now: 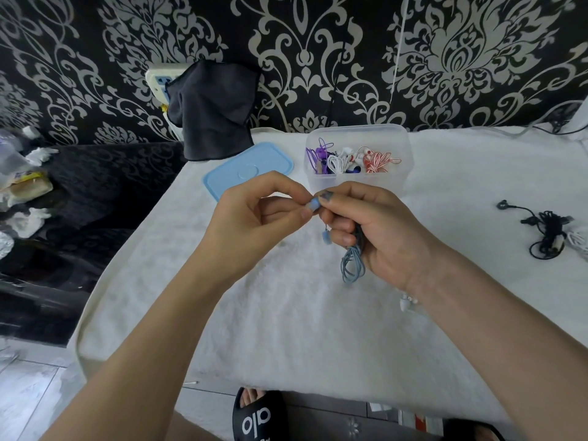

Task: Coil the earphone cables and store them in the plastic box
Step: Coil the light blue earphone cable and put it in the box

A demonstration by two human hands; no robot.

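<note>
While the blue earphone cable (352,264) is only partly secured, the work stands at about its middle stage. The right hand (375,227) grips the bundled blue loops in curled fingers, the coil hanging down below the palm above the white towel (286,313). The left hand (264,205) pinches a small blue end piece between thumb and fingertips, touching the right hand's thumb; one blue earbud dangles between the two hands. Whether the end is being wrapped or tucked cannot be told.

Done: the plastic box (358,181), far centre on the towel, already holds several coiled sets, purple to the left, white in the middle, red and white to the right. Its blue lid (245,173) lies off, just left of the box.

Left to do, in my judgement: finish this blue coil and place it in the box; then deal with the tangled black earphones (541,230) lying far right, well apart from the box, a white cable just beside them at the edge, and a white earbud (405,302) showing under the right wrist
</note>
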